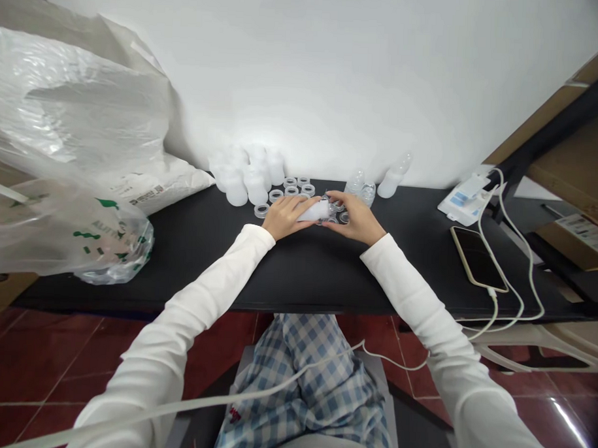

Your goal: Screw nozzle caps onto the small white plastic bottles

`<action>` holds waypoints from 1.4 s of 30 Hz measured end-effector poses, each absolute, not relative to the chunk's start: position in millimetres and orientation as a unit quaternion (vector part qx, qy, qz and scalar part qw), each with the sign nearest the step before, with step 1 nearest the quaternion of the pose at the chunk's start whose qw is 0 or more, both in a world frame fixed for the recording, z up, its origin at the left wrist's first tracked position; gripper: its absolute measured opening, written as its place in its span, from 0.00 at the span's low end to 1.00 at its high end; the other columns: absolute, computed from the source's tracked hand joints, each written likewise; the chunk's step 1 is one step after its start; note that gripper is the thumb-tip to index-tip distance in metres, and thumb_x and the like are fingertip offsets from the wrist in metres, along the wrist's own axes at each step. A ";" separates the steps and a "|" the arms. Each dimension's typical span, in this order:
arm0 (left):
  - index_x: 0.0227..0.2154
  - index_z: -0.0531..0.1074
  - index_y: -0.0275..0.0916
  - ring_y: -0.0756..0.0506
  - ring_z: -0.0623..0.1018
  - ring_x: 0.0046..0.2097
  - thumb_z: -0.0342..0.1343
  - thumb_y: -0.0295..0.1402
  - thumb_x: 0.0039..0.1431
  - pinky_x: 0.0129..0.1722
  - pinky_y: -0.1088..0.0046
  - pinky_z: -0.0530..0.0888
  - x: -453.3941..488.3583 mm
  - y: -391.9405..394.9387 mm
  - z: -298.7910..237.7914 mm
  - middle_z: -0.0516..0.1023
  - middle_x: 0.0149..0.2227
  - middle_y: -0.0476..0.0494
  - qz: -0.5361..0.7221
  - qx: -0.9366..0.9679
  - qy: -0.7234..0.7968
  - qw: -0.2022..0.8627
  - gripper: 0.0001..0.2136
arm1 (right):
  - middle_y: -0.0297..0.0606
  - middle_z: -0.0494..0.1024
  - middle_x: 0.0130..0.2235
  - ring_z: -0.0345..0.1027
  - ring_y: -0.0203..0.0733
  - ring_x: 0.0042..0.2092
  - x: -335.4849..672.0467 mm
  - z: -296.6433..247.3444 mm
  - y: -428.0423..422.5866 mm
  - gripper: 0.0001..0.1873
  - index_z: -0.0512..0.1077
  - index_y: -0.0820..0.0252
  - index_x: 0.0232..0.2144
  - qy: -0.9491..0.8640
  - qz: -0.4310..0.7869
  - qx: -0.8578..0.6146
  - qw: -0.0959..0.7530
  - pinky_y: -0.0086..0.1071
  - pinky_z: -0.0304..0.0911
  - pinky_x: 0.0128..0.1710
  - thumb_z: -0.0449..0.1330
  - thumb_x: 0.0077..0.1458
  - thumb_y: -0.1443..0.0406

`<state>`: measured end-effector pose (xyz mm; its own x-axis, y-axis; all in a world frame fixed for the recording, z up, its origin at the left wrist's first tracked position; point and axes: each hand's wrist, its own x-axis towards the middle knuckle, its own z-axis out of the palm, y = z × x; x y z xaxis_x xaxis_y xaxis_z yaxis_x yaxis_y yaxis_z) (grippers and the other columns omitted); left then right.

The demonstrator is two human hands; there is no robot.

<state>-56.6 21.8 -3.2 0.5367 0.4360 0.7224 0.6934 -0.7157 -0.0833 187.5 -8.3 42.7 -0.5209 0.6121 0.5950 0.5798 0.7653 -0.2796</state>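
My left hand (pixel 281 217) is wrapped round a small translucent white bottle (pixel 314 211), held on its side above the black table (pixel 307 276). At the bottle's right end, the fingers and thumb of my right hand (pixel 358 219) grip a clear cap (pixel 327 209), partly hidden by the fingers. Several clear rings (pixel 261 211) lie behind and left of my left hand. More small clear parts (pixel 345 217) lie by my right hand. Several white bottles (pixel 237 189) stand grouped at the back left. A bottle with a clear domed top (pixel 393 177) leans near the wall.
Clear domed pieces (pixel 355 180) stand behind my right hand. Large plastic bags (pixel 77 112) fill the left side. On the right are a phone (pixel 478 258), a power strip (pixel 464 198) and white cables (pixel 523 251). A cable crosses my lap.
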 end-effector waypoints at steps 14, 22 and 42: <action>0.59 0.73 0.42 0.40 0.80 0.46 0.50 0.49 0.67 0.49 0.63 0.70 -60.9 18.5 -2.0 0.82 0.46 0.37 -0.342 -0.872 -0.291 0.192 0.24 | 0.36 0.71 0.27 0.64 0.40 0.30 179.6 33.2 -9.3 0.22 0.71 0.59 0.34 -0.857 0.042 -0.382 0.343 0.36 0.62 0.36 0.55 0.62 0.46; 0.59 0.72 0.45 0.39 0.79 0.49 0.47 0.48 0.69 0.52 0.61 0.69 -61.5 16.9 -3.0 0.81 0.48 0.36 -0.350 -0.868 -0.292 0.195 0.23 | 0.30 0.65 0.23 0.57 0.34 0.26 166.8 34.0 -17.3 0.27 0.67 0.59 0.26 -0.787 0.193 -0.449 0.376 0.31 0.54 0.29 0.54 0.59 0.42; 0.54 0.74 0.36 0.38 0.82 0.43 0.57 0.51 0.62 0.45 0.62 0.76 -60.1 15.8 -1.6 0.82 0.43 0.33 -0.383 -0.849 -0.312 0.187 0.26 | 0.52 0.75 0.45 0.67 0.59 0.50 231.2 21.3 27.1 0.21 0.68 0.61 0.50 -0.678 -0.147 -0.603 0.395 0.56 0.62 0.52 0.54 0.62 0.53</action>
<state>-60.1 15.8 -1.6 0.5122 0.3867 0.7669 0.6731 -0.7353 -0.0788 231.2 27.1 21.3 0.0376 0.7007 0.7124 0.9331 0.2305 -0.2760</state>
